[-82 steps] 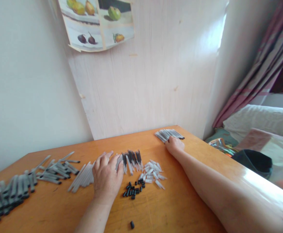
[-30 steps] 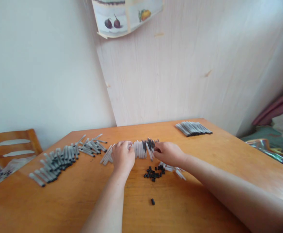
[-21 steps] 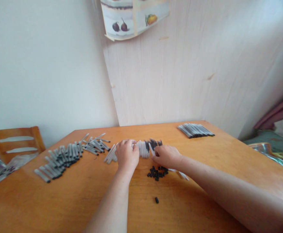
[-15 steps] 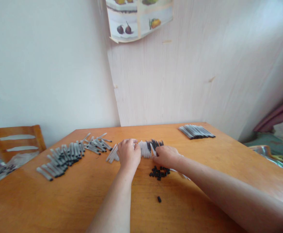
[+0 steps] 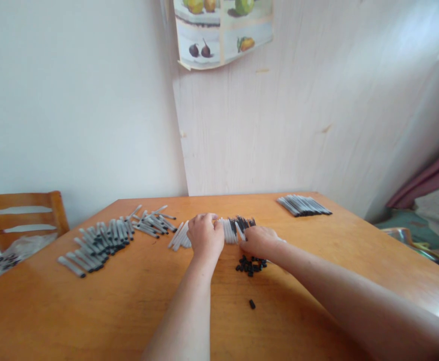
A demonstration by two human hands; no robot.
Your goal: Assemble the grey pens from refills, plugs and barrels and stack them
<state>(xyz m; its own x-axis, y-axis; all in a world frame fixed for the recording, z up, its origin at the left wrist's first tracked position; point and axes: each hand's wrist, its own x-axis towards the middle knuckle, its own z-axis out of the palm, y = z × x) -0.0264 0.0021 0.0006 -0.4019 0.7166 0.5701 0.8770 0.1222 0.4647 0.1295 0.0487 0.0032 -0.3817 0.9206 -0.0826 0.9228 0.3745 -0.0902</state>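
Observation:
My left hand (image 5: 206, 235) is curled low over a row of white pen barrels (image 5: 181, 235), its thumb on the right side. What lies under its fingers is hidden. My right hand (image 5: 260, 240) rests at the right end of the same row, its fingers closed and pointing left. Beside its fingertips one white barrel (image 5: 240, 232) leans at a slant. Behind them, several pieces with dark ends (image 5: 244, 222) lie along the row. Small black caps (image 5: 250, 266) are heaped just below my right hand, and a single black cap (image 5: 252, 304) sits nearer to me.
On the left of the wooden table (image 5: 129, 311) spreads a large pile of black-ended white pens (image 5: 102, 240), with a looser group of pens (image 5: 154, 223) behind. A neat stack of pens (image 5: 304, 205) lies back right. A wooden chair (image 5: 24, 218) stands at left.
The view has shifted slightly, so the table's contents sit a little differently in the picture. Both hands stay at the row of barrels, with no clear change of grip.

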